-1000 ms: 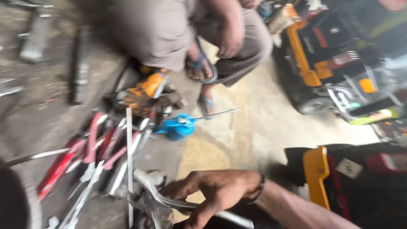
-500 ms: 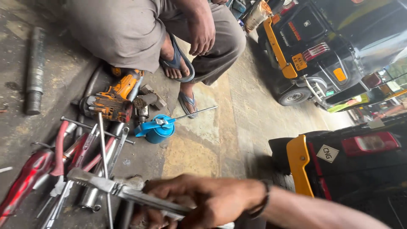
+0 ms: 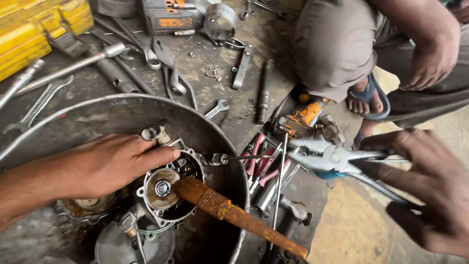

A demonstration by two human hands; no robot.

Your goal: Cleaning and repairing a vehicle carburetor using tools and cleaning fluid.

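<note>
My left hand [image 3: 105,166] rests on a greasy engine part [image 3: 168,188] that sits inside a large metal basin [image 3: 97,105]; my fingers lie across its top edge. A rusty shaft [image 3: 234,215] sticks out of the part toward the lower right. My right hand [image 3: 430,195] grips the handles of silver pliers [image 3: 327,156], whose jaws point left, open, close to a thin rod [image 3: 244,157] projecting from the part.
Another person squats at the top right, with a hand [image 3: 432,61] on the knee and a sandalled foot [image 3: 366,98]. Wrenches [image 3: 36,105], red-handled tools [image 3: 259,164], an orange drill [image 3: 305,117] and a yellow case [image 3: 34,29] lie on the dirty floor.
The view has swung left from the parked vehicles to the basin. My right hand lifted the pliers off the floor pile and brought them to the engine part; my left hand has come into view.
</note>
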